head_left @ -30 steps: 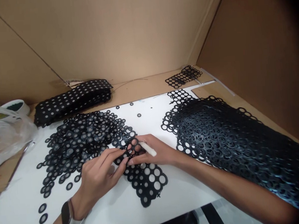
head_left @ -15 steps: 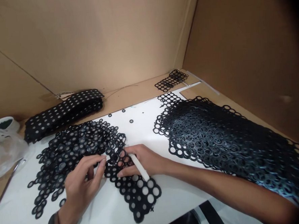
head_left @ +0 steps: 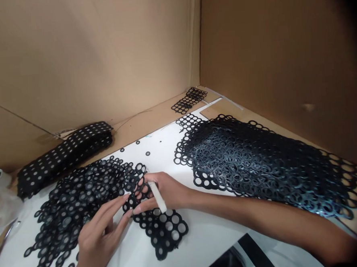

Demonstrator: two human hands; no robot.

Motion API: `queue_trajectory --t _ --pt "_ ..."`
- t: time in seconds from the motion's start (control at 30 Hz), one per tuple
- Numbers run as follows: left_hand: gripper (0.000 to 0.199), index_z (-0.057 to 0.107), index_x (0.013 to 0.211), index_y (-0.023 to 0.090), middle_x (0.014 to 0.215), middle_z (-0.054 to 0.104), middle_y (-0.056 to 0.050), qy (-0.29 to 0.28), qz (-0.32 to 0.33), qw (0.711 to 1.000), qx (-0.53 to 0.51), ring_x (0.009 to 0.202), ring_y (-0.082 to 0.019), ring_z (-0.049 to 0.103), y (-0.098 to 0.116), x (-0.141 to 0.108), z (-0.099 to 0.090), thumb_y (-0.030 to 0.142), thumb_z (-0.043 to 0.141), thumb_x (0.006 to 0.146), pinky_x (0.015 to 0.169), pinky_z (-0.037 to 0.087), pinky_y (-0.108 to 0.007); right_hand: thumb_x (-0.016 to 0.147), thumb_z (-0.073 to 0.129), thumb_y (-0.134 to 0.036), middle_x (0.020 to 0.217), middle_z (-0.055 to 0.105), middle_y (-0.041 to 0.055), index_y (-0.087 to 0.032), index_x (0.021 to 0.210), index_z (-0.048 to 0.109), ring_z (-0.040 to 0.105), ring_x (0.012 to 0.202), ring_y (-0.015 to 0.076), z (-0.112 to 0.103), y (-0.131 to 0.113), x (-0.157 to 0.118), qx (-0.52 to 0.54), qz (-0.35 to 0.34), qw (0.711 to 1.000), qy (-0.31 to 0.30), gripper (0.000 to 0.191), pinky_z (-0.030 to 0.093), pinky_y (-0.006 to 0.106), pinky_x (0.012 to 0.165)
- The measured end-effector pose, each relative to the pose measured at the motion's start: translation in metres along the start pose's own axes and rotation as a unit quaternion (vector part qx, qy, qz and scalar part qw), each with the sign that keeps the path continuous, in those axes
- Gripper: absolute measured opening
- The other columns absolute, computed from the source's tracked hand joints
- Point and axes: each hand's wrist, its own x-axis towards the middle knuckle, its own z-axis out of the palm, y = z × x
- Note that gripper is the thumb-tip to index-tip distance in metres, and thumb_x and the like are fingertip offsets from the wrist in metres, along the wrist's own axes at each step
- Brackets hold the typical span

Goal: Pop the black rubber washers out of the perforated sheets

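Observation:
My right hand (head_left: 160, 191) is closed on a black ring-mesh strip (head_left: 169, 228), its fingertips partly behind the rings. A short white stick (head_left: 157, 197) rests against the same hand, angled down to the right; its kind is unclear. Some of the strip's rings have grey discs in them, while those near its right edge are open. My left hand (head_left: 101, 225) reaches the strip's left edge with thumb and forefinger, the thumb close to the right thumb. Left of the strip lies a heap of loose black rings with grey centres (head_left: 76, 200).
A thick pile of black ring mesh (head_left: 252, 161) covers the right side of the white board (head_left: 164, 150). Behind are a folded dotted black bundle (head_left: 65, 156) and a small mesh piece (head_left: 190, 100). A white cup (head_left: 2, 180) and clear plastic bag (head_left: 4, 210) stand left. Brown panels enclose the back and right.
The view has swung to the right. My left thumb and forefinger, earlier pinched together at the strip's edge, are now farther apart, and the thumb is nearer my right thumb. My right hand keeps its hold.

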Motion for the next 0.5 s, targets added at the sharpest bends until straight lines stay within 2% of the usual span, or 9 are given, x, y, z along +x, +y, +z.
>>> queue_trajectory --t 0.1,0.3,0.43,0.5 --pt "0.043 0.072 0.139 0.026 0.124 0.079 -0.009 -0.003 -0.002 1.0 -0.009 0.061 -0.009 0.065 -0.0003 -0.0024 0.0018 0.01 0.074 0.099 0.052 0.053 -0.024 0.065 0.103 -0.047 0.102 0.077 0.0025 -0.02 0.098 0.07 0.071 0.096 0.0216 -0.0013 -0.0014 -0.0001 -0.003 -0.007 1.0 -0.008 0.054 0.056 0.026 0.08" --pt "0.034 0.074 0.129 0.024 0.12 0.079 -0.01 -0.003 -0.015 1.0 -0.002 0.061 -0.009 0.062 0.0022 -0.0025 0.0038 0.013 0.078 0.097 0.052 0.051 -0.024 0.058 0.106 -0.043 0.103 0.076 0.001 -0.02 0.1 0.071 0.068 0.086 0.0176 0.0001 -0.0073 -0.0033 -0.017 0.021 0.999 -0.036 0.059 0.054 0.024 0.074" --pt "0.03 0.073 0.128 0.022 0.122 0.079 -0.01 -0.02 -0.004 1.0 0.022 0.07 -0.012 0.07 0.0032 -0.002 0.002 0.013 0.075 0.099 0.055 0.052 -0.023 0.057 0.107 -0.042 0.096 0.075 0.0003 -0.02 0.101 0.071 0.066 0.084 0.0179 0.004 -0.0084 -0.006 -0.015 0.037 0.999 -0.027 0.061 0.053 0.025 0.073" --pt "0.027 0.072 0.126 0.021 0.121 0.08 -0.01 -0.025 0.007 0.999 0.038 0.079 -0.014 0.075 0.0037 -0.0023 0.0013 0.012 0.071 0.101 0.061 0.055 -0.023 0.056 0.107 -0.042 0.09 0.073 -0.0013 -0.02 0.097 0.069 0.065 0.081 0.0173 0.0054 -0.0076 -0.0065 -0.004 0.041 0.999 -0.03 0.06 0.051 0.025 0.071"
